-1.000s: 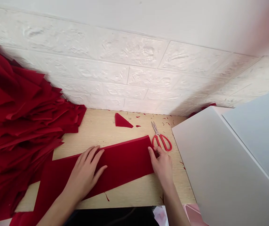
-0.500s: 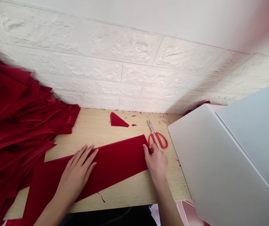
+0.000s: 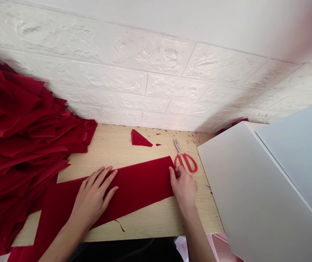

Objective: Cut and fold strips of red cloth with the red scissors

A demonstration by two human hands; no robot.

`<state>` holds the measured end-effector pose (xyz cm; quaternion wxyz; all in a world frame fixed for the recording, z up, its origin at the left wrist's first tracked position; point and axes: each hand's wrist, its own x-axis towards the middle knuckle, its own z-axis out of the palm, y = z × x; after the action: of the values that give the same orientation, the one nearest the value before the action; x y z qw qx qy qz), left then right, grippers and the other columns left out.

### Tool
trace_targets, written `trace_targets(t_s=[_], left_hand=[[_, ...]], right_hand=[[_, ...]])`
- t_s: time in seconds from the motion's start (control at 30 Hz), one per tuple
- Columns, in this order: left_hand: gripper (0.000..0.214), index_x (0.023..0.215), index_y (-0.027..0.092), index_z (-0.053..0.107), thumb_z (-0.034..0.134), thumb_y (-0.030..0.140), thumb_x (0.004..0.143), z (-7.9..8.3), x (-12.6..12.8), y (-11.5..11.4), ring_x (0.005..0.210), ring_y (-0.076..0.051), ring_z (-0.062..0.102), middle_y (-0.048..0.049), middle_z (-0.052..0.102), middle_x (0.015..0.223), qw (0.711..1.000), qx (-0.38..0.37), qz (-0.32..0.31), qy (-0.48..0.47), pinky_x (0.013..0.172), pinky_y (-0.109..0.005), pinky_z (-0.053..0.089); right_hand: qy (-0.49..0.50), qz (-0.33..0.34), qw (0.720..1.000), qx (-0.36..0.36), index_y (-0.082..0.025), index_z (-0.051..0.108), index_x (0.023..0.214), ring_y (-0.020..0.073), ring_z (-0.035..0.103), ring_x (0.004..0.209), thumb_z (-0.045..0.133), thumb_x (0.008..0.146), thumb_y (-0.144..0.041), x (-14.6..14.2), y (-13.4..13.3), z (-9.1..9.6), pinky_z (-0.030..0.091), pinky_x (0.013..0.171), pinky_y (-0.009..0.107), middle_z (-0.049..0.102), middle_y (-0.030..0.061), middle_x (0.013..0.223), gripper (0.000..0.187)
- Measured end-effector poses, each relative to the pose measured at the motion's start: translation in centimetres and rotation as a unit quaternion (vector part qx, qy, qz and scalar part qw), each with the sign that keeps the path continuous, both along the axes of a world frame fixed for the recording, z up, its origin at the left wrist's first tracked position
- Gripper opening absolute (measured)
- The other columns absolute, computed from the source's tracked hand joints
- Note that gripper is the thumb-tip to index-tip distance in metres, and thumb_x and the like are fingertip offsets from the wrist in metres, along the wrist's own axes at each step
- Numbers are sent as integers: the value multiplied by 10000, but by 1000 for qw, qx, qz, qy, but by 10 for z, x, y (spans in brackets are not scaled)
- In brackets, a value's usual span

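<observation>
A long strip of red felt [image 3: 138, 183] lies across the wooden table [image 3: 145, 222]. My left hand [image 3: 94, 196] rests flat on the strip with its fingers spread. My right hand [image 3: 183, 185] pinches the strip's right end between thumb and fingers. Red-handled scissors [image 3: 185, 157] lie shut on the table just beyond my right hand, not touched.
A big heap of red felt pieces [image 3: 16, 145] fills the left side. A small red offcut [image 3: 140, 139] and several tiny scraps lie near the white brick-pattern wall [image 3: 156, 83]. White boards [image 3: 256, 189] lean at the right edge of the table.
Both hands stay on the strip; the view shifted slightly. My right hand's fingers have closed a little more on the strip's end.
</observation>
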<state>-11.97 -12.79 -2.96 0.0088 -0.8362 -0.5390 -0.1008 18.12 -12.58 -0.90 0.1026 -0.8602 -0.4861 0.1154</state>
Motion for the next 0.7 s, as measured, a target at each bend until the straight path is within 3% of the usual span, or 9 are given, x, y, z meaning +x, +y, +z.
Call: trace_targets(t_s=[0.3,0.5,0.7], left_hand=[[686,1523,140,378,480,478,935,-6,-1,-7,1436,-325,381,-107,423,1566,998,34,-45,0,1158,-478,320],[647,1509,157,405,475,436,930,-4,1,-8,1444,-310,373,-88,394,1585,999,26,-26,17,1164,-467,324],[622,1505,137,411,451,384,936,-6,6,-10,1454,-311,359,-104,385,1587,999,28,-13,26,1166,-486,320]], right_hand=[[-28,4,997,-74,-219,690,998,314,676,702,378,976,-426,-6,6,10,466,620,402,712,141,789,374],[-68,22,997,-38,-208,724,1018,301,647,596,369,964,-403,-8,5,8,476,584,424,696,151,713,409],[-57,-5,998,-6,-210,740,1004,320,641,614,382,952,-465,-10,4,-3,465,600,444,676,156,686,442]])
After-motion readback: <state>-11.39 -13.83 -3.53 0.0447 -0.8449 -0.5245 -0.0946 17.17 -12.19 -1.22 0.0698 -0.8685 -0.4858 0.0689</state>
